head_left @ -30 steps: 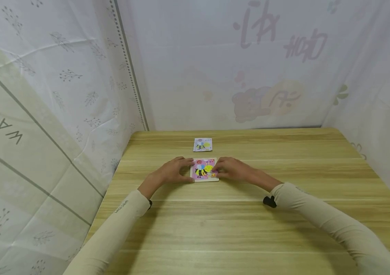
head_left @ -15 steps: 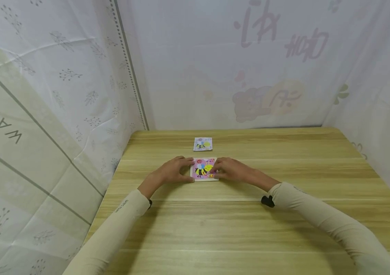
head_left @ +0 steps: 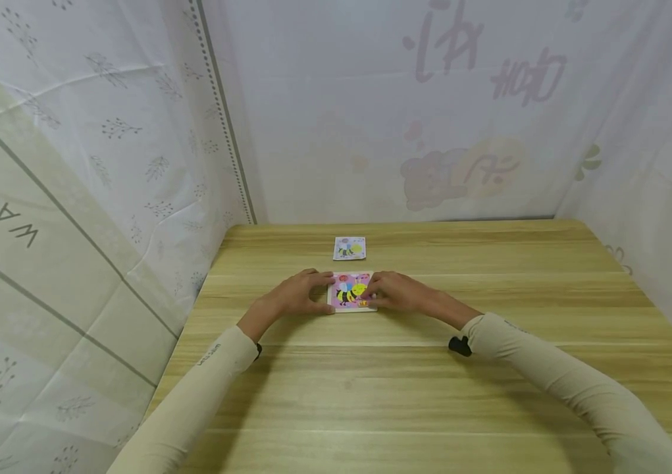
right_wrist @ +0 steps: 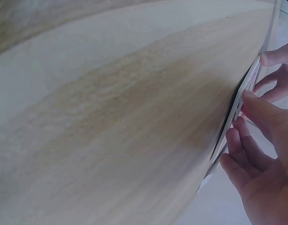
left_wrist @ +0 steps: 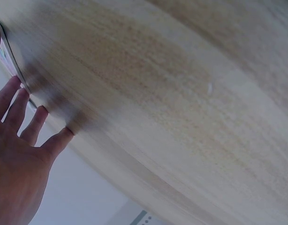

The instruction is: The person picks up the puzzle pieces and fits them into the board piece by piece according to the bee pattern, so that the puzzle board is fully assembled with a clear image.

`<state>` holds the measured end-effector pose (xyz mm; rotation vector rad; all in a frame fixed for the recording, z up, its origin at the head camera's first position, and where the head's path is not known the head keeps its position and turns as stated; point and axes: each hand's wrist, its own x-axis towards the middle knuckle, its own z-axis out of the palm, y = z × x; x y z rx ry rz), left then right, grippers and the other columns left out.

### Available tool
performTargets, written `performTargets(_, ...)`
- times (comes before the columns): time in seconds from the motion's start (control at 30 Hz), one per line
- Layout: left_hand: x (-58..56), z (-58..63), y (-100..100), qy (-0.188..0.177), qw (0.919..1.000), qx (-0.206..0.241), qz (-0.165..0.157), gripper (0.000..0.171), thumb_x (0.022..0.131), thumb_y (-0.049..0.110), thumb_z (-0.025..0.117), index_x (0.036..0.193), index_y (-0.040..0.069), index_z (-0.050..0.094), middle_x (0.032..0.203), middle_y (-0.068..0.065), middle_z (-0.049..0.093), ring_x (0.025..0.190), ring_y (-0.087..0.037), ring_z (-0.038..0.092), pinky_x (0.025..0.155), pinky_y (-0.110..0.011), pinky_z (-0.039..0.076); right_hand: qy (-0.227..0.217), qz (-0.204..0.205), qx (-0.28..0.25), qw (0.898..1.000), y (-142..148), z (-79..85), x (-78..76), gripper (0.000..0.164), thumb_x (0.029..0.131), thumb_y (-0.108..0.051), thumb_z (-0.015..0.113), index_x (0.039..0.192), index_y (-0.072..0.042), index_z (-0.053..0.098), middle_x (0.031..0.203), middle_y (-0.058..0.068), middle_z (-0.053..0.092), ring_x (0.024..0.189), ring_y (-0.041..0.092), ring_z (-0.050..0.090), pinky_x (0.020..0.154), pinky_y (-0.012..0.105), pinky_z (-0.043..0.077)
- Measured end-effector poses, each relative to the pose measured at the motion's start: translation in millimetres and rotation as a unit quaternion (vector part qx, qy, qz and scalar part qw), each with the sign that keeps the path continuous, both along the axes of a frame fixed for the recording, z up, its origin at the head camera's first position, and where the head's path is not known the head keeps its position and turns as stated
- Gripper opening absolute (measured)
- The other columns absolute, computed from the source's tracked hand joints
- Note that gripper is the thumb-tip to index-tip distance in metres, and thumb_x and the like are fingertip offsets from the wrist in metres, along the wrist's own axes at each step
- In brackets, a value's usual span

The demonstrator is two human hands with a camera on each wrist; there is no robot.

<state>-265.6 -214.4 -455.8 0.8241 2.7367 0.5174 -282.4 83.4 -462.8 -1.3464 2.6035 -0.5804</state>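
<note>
A flat picture puzzle of a yellow-and-black bee on pink, in a pale frame, lies on the table. My left hand holds its left side, thumb at the near corner and fingers at the far one. In the left wrist view, the left hand's other fingers spread over the tabletop. From the right, my right hand pinches a puzzle piece with an orange patch at the lower right of the picture; the fingers hide part of it. The right wrist view shows the right thumb at the puzzle's near edge.
A picture card with the same bee lies behind the puzzle on the wooden table. Patterned curtains hang behind the table and at both sides. A black wrist strap part shows under the right sleeve.
The puzzle piece in the right hand has shifted slightly left and lies more level with the picture. The right hand and wrist have moved slightly; the left hand stays at the puzzle's left side.
</note>
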Motion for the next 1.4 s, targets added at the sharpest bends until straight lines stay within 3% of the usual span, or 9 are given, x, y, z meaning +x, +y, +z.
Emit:
performTargets(0.77,-1.4,-1.3,1,0.001,1.0,-0.001,0.001,0.078,0.091,0.053,0.077,0.155,0.016,0.051,0.163,-0.002,0.042,0.151,-0.033,0.035,0.119,-0.058,0.034,-0.007,-0.009,-0.003,1.0,0,-2.0,4.0,0.022,0.1,-0.02,0.073,0.117,-0.008,0.079,0.115,0.007,0.07,0.105,0.018,0.065,0.092,0.035,0.056)
performTargets(1.13,-2.5,-6.8,0,0.007,0.9999,0.008,-0.004,0.079,0.09,0.054,0.077,0.154,0.016,0.052,0.162,-0.002,0.044,0.149,-0.033,0.038,0.119,-0.056,0.035,0.043,-0.008,0.011,0.999,1,-7.6,9.9,0.022,0.101,-0.021,0.071,0.118,-0.009,0.079,0.116,0.008,0.068,0.102,0.018,0.063,0.086,0.033,0.056)
performTargets(1.4,1.0,-7.9,0,-0.007,0.9993,0.035,0.007,0.078,0.091,0.05,0.078,0.156,0.015,0.05,0.163,-0.005,0.042,0.15,-0.035,0.036,0.12,-0.057,0.033,0.06,-0.005,0.004,0.998,2,-11.2,11.8,0.022,0.102,-0.021,0.069,0.119,-0.011,0.079,0.117,0.006,0.068,0.108,0.019,0.064,0.091,0.036,0.057)
